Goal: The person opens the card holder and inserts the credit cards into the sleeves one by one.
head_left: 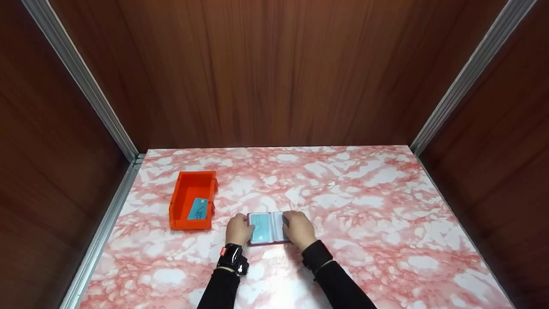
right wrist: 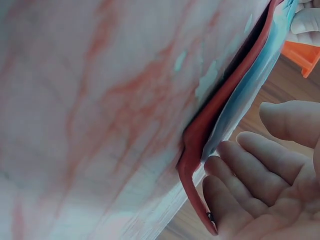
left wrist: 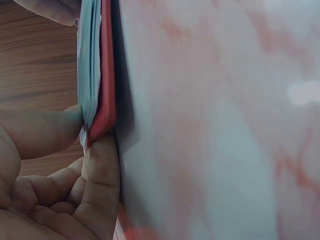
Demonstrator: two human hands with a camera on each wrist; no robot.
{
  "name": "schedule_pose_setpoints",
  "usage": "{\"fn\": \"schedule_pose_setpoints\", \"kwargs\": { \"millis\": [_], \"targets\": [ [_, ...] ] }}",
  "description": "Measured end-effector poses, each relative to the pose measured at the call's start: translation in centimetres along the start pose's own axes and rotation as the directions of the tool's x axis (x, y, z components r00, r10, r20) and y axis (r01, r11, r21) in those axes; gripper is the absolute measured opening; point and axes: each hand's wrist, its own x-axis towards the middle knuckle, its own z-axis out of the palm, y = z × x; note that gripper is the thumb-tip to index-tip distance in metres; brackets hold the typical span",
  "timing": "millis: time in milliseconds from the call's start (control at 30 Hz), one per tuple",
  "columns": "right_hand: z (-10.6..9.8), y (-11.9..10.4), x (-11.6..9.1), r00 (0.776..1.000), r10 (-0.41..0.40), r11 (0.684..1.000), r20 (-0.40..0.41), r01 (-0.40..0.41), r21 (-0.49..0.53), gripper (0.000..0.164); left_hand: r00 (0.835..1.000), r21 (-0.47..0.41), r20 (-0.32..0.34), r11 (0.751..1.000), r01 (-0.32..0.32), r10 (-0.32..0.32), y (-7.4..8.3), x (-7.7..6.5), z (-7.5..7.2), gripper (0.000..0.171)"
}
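Where 1 red-cvr card holder (head_left: 261,229) lay unfolded on pink/wht tabletop (head_left: 364,240), L hand (head_left: 238,229) pinched its L edge btwn thumb & finger, R hand (head_left: 299,228) touched its R side w/ fingers loosely extended, thumb apart, & orange bin (head_left: 191,224) w/ blue card (head_left: 198,209) stood to L

We log two black-sleeved arms: left forearm (head_left: 220,287) and right forearm (head_left: 345,285) reach in from the near side, slanting inward. Left hand (head_left: 238,230): left thumb (left wrist: 45,132) laid nearly straight, pinching opposite one bent finger (left wrist: 102,177); others tucked toward the palm. Right hand (head_left: 300,229), level with the left, well apart: fingers (right wrist: 272,155) loosely bent, right thumb (right wrist: 292,120) clear of them. Both wrists sit nearer us.
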Motion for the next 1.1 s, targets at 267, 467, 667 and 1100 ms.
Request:
{"fn": "schedule_pose_setpoints", "kwargs": {
  "millis": [267,467,667,1100],
  "targets": [
    [-0.27,-0.10,0.00,1.000,-0.013,1.000,-0.004,0.013,-0.011,0.022,1.000,-0.008,-0.001,1.000,0.008,-0.008,0.07,-0.05,-0.05,0.026],
    [-0.33,-0.07,-0.03,0.999,-0.030,0.999,-0.010,0.030,-0.014,0.022,1.000,-0.009,-0.001,1.000,0.012,-0.012,0.18,-0.07,-0.02,0.027],
    [-0.50,-0.22,0.02,0.999,-0.025,0.999,0.024,0.025,0.032,0.018,1.000,-0.007,-0.002,1.000,0.006,-0.006,0.08,-0.08,0.07,0.028],
    [-0.59,-0.47,0.27,0.992,-0.107,0.982,0.073,0.093,0.167,0.018,1.000,0.002,0.011,1.000,0.012,-0.012,-0.05,0.07,0.12,0.029]
  ]
}}
